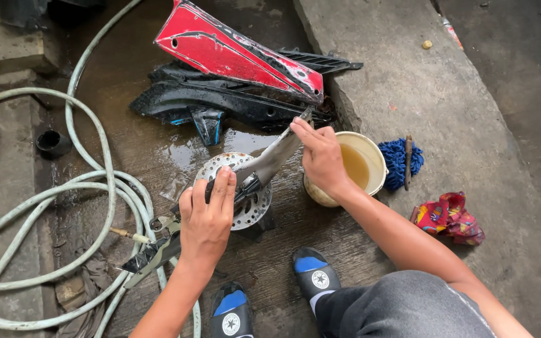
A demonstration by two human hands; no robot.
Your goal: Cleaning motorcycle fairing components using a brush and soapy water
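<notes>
My left hand (206,216) grips the dark middle of a long, grimy metal motorcycle part (270,161). My right hand (320,155) pinches the upper pale end of that same part. The part lies across a round perforated brake disc (255,209) resting on the wet concrete floor. A cream bucket (367,164) of brownish liquid stands just right of my right hand.
Red body panel (233,53) and black plastic panels (208,100) lie beyond the disc. A pale hose (89,188) coils at left with a brass nozzle (129,235). A blue mop-like mitt (399,161) and a red patterned rag (449,218) lie on the raised concrete slab (421,81). My shoes (311,270) are below.
</notes>
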